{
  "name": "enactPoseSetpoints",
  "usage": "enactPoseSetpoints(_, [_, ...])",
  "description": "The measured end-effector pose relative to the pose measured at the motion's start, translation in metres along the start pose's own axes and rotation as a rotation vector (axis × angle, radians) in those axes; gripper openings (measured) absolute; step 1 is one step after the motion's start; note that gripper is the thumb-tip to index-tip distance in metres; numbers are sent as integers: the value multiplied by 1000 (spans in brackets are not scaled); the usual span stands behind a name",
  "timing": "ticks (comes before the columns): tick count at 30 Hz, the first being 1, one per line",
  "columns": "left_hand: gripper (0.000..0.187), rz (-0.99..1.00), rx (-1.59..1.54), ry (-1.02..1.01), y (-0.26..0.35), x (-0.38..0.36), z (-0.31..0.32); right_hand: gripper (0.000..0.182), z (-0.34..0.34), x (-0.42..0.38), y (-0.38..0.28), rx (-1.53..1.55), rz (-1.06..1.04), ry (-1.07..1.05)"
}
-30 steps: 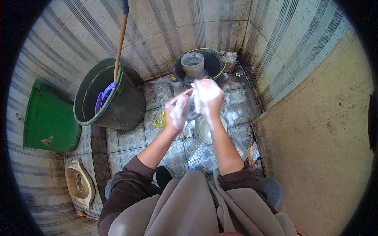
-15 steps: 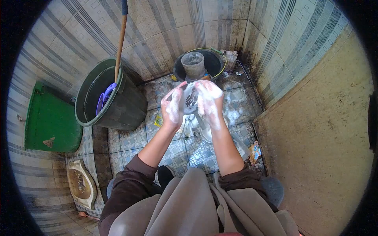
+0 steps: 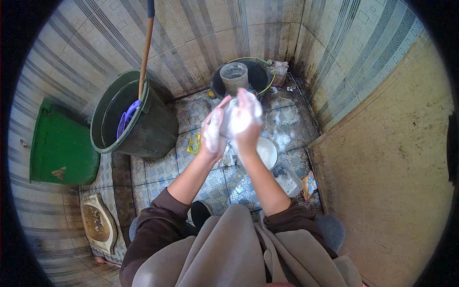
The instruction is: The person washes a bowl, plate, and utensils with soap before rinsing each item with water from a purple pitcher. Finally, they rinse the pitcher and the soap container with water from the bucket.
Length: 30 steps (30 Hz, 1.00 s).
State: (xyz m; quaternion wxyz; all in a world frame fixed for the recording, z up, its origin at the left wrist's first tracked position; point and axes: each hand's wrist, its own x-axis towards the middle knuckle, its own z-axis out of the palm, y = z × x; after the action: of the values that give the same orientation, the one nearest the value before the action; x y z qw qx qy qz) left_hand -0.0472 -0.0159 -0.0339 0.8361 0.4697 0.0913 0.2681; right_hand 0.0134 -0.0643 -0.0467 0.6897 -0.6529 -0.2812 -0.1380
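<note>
My left hand (image 3: 214, 131), coated in white suds, curls around a foam-covered object (image 3: 228, 116) in front of me. I cannot make out its kind; much of it is hidden by suds and fingers. Against its other side presses my right hand (image 3: 246, 122), its fingers smeared by motion and thick with foam. Both hands are raised over the tiled floor (image 3: 205, 179). Below and right of them lie a white dish (image 3: 267, 152) and a clear plastic container (image 3: 287, 181). A yellow packet (image 3: 194, 143) is on the floor to the left.
Behind my hands, a grey cup (image 3: 234, 79) stands in a black basin (image 3: 262, 81) with a yellow hose around it. At left, a large grey-green bin (image 3: 162, 129) holds a purple-ended stick (image 3: 147, 57). A green tub (image 3: 64, 148) and squat toilet (image 3: 98, 222) are further left.
My right hand has shifted left and turned over the foamy object, whose dark markings showed before. The white dish and clear container are now less covered by my right arm.
</note>
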Motion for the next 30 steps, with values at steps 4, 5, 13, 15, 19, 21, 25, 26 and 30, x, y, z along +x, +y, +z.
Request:
enactPoseSetpoints(4, [60,-163,-477,-137,1,3,0,33,5,-14,-18,-230,-279,-133])
enactPoseSetpoints(5, [60,-164,-478,-140,4,1,5,33,5,-15,-20,-194,-284,-206])
enactPoseSetpoints(13, [51,-239,-330,-75,-16,3,-15,30,3,-9,4,-204,-249,1])
enactPoseSetpoints(15, [48,-174,-79,-215,-19,6,-18,29,-4,-7,13,-246,-294,34])
enactPoseSetpoints(19, [46,-89,18,-40,-22,6,-17,25,-5,0,24,-183,-102,139])
enactPoseSetpoints(21, [44,-62,-14,15,-26,9,-26,22,-8,2,21,-58,202,45])
enactPoseSetpoints(25, [41,15,52,182,-20,17,-32,23,-16,7,11,92,605,-124])
enactPoseSetpoints(26, [40,22,51,181,-16,17,-30,20,-10,6,26,58,603,-138])
enactPoseSetpoints(30, [42,-41,104,131,-21,14,-21,37,-14,4,25,386,776,55])
